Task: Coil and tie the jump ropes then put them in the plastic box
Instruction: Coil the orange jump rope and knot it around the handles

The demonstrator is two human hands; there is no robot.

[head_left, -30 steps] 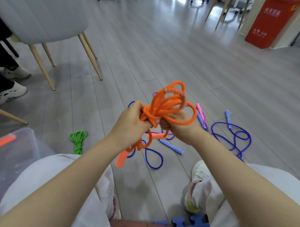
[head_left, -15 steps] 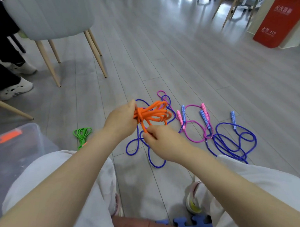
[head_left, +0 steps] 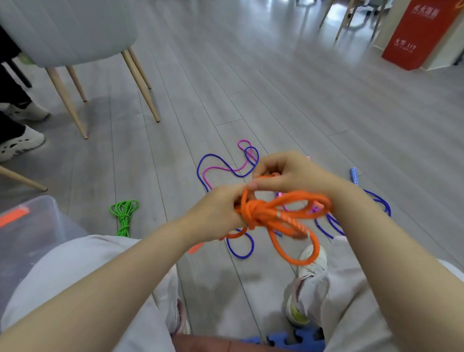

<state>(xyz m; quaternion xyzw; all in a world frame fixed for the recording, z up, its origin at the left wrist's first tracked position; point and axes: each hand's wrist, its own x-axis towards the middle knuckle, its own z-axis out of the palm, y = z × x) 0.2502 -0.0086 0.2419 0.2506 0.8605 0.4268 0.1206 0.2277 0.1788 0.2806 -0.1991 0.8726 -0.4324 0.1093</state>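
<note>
- The orange rope now hangs lower and nearer the person than half a second ago, with a thick knot wrapped round the bundle at its left end; earlier the coils were looser and held further out.
- The left hand grips the bundle at the knot, fingers curled round it.
- The right hand has moved over the top, to 12 o'clock of the knot, and pinches a strand there.
- One long loop droops toward 5 o'clock, over the shoe.
- I judge the tie nearly done: it looks to need only a last pull before it goes to the box, at 9 o'clock.
- The green rope lies tied on the floor by the box; blue rope and pink rope lie loose at 12 o'clock.
</note>
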